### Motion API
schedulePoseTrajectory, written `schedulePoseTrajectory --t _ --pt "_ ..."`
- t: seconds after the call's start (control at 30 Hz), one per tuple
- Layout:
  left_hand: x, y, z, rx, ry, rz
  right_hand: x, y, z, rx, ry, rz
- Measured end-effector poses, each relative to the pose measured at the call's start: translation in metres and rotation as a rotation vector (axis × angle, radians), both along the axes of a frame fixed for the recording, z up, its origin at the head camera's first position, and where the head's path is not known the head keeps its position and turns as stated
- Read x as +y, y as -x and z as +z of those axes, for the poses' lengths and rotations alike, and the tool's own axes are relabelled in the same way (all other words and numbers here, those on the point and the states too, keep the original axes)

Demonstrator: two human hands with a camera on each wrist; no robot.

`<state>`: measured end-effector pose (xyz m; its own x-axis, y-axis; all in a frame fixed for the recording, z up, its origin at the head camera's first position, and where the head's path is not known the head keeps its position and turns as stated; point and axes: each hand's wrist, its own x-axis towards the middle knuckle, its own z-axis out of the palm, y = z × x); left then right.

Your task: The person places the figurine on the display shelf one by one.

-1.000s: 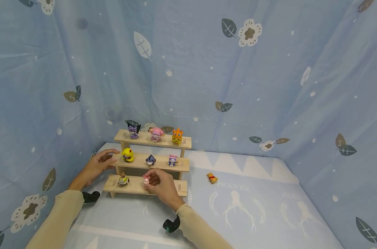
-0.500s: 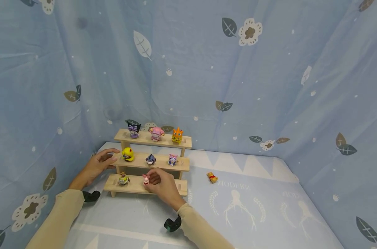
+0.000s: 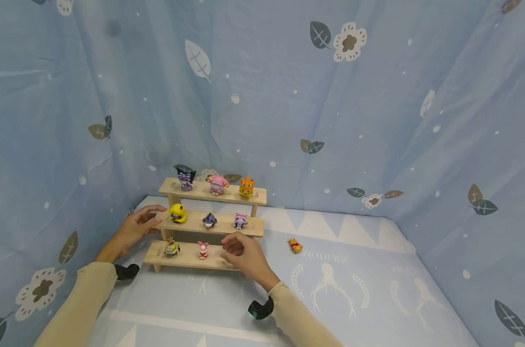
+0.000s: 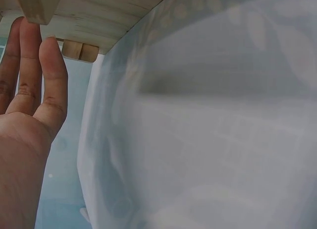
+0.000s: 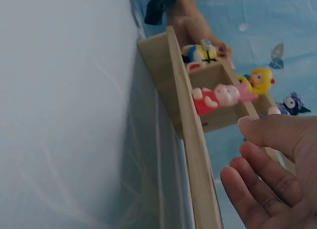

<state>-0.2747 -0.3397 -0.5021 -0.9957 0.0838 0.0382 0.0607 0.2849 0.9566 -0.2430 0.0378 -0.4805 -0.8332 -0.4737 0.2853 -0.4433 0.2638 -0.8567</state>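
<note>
A three-tier wooden display stand [image 3: 189,261] holds several small figurines. On its lowest tier a pink piglet figurine [image 3: 203,250] in red stands upright, beside a yellow figurine [image 3: 171,247]. My right hand [image 3: 247,255] hovers over that tier, just right of the piglet. In the right wrist view its thumb and fingers are apart with nothing between them, and the piglet figurine [image 5: 213,100] stands free of them. At the stand's left end my left hand [image 3: 137,229] touches the middle tier. The left wrist view shows its fingers [image 4: 53,70] nearly straight against the wood.
A yellow bear figurine [image 3: 295,245] in red lies on the patterned cloth to the right of the stand. The middle tier carries a yellow-haired [image 3: 177,213], a blue donkey [image 3: 209,220] and a pink-hooded figurine [image 3: 240,221]. Blue curtains [image 3: 262,96] enclose the back and sides.
My right hand has let go of the piglet figurine and drawn back to the right. The piglet now stands alone on the lowest tier. My left hand keeps its place.
</note>
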Motion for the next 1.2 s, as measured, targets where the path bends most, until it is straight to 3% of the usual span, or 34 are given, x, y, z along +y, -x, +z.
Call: schedulePoseTrajectory --t 0.27,0.43,0.77,1.2 --pt "0.002 0.0 0.0 0.004 0.0 0.01 0.034 0.003 0.006 -0.034 -0.004 -0.007" --pt "0.002 0.001 0.0 0.0 -0.002 0.009 0.051 0.003 0.009 -0.057 -0.01 -0.07" --pt "0.0 -0.001 0.002 0.004 -0.01 -0.001 0.099 0.012 0.005 0.024 -0.027 -0.153" --pt "0.001 -0.001 0.0 0.014 0.002 0.002 0.15 0.031 -0.008 0.085 -0.15 -0.359"
